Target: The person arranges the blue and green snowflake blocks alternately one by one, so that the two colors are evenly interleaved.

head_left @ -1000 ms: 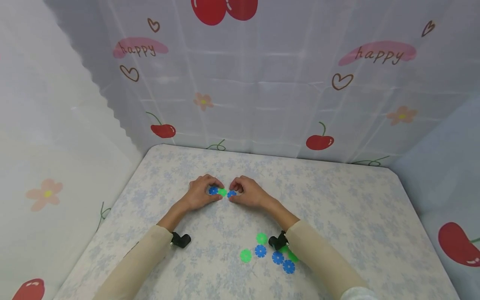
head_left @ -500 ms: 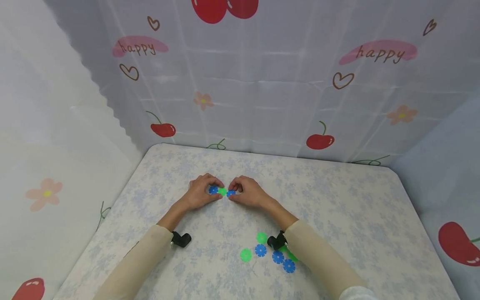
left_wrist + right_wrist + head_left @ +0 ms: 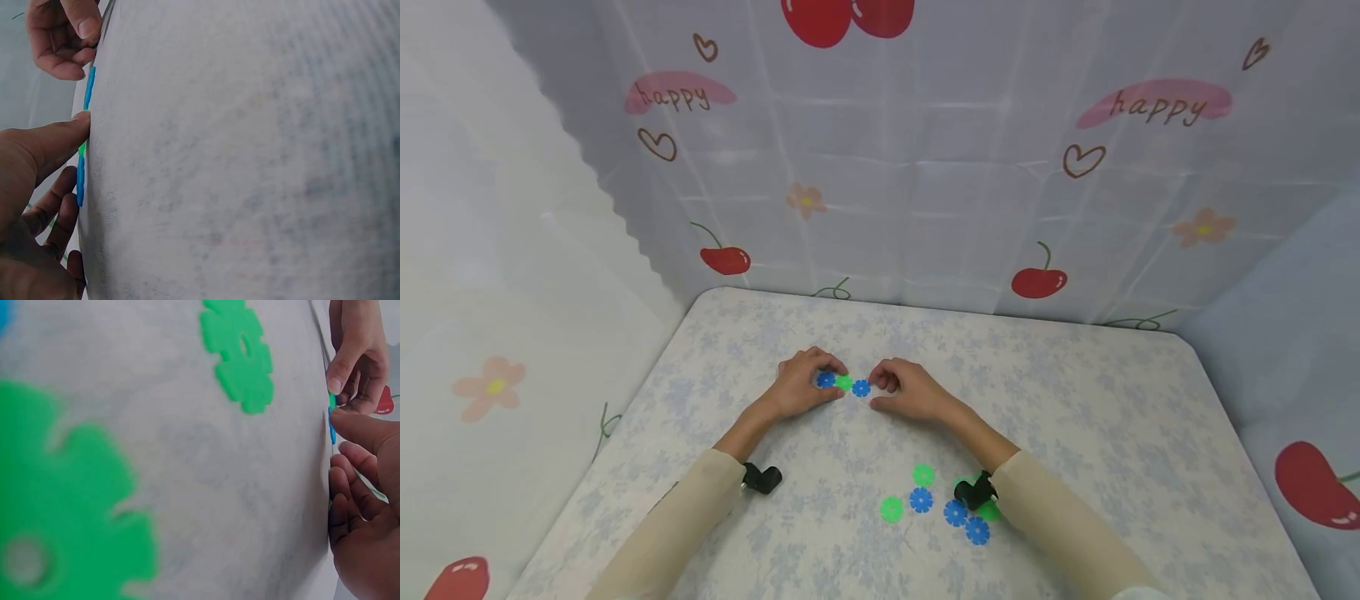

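A row of small notched plastic discs lies on the table in the head view: a blue disc [image 3: 826, 380], a green disc [image 3: 845, 383] and another blue disc [image 3: 861, 388]. My left hand [image 3: 796, 387] pinches the green disc between thumb and forefinger, its palm around the left blue disc. Just right of the row, my right hand [image 3: 919, 397] has its thumb and forefinger apart, with nothing between them. In the left wrist view the right blue disc [image 3: 89, 87] shows edge-on, apart from the right fingers. Whether the discs are slotted together is too small to tell.
Nearer me lie loose green discs [image 3: 892, 509] and blue discs [image 3: 977, 531], some partly under the right wrist camera [image 3: 976, 492]. The flowered tabletop [image 3: 1075, 400] meets a printed curtain [image 3: 955, 208] at the back.
My right hand has let go of the right blue disc and drawn back a little to the right, its thumb and forefinger spreading. The left hand stays at the green disc.
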`<action>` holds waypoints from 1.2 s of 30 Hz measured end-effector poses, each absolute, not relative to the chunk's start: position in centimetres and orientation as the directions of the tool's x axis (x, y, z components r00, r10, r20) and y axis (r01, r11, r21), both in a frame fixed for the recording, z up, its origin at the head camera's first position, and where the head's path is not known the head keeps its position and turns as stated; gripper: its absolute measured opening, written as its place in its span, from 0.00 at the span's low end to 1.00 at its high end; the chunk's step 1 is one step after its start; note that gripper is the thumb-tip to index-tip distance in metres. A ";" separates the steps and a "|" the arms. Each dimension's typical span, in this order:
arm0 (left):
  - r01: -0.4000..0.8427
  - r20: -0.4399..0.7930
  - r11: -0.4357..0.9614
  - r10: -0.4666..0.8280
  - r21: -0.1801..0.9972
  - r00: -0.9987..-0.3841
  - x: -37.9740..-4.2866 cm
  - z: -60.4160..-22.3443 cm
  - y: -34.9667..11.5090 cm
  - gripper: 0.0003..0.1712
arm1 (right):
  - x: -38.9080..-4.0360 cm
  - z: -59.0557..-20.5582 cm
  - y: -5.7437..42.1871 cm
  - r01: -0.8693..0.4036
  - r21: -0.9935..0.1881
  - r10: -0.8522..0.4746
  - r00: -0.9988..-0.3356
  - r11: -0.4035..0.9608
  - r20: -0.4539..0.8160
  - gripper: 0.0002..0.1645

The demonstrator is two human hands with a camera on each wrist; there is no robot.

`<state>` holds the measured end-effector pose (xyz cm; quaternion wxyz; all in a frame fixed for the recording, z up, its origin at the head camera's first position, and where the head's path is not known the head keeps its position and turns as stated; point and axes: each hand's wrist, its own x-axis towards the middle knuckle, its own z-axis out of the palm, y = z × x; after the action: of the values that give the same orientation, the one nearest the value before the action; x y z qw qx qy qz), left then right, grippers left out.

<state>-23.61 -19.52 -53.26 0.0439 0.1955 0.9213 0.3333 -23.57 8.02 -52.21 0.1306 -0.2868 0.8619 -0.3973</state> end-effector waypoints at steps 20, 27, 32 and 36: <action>0.350 0.017 0.708 0.431 0.613 -0.902 -23.5 -52.4 -18.7 0.23 | -17.7 -51.8 13.0 -0.334 -0.822 -0.677 -0.731 0.461 -0.082 0.15; 0.362 0.037 0.697 0.435 0.618 -0.900 -23.4 -52.8 -18.1 0.21 | -16.2 -51.9 14.1 -0.357 -0.808 -0.694 -0.714 0.469 -0.088 0.14; 0.366 0.044 0.697 0.434 0.617 -0.900 -23.4 -52.9 -17.6 0.20 | -15.3 -51.9 15.0 -0.385 -0.786 -0.708 -0.701 0.483 -0.092 0.14; 0.369 0.049 0.698 0.432 0.614 -0.900 -23.3 -53.0 -17.3 0.18 | -14.6 -51.7 15.7 -0.404 -0.779 -0.720 -0.689 0.480 -0.087 0.13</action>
<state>-23.35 -17.29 -52.98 0.0493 0.2176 0.9202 0.3218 -14.58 15.72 -51.69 0.2064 -0.3363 0.8352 -0.3829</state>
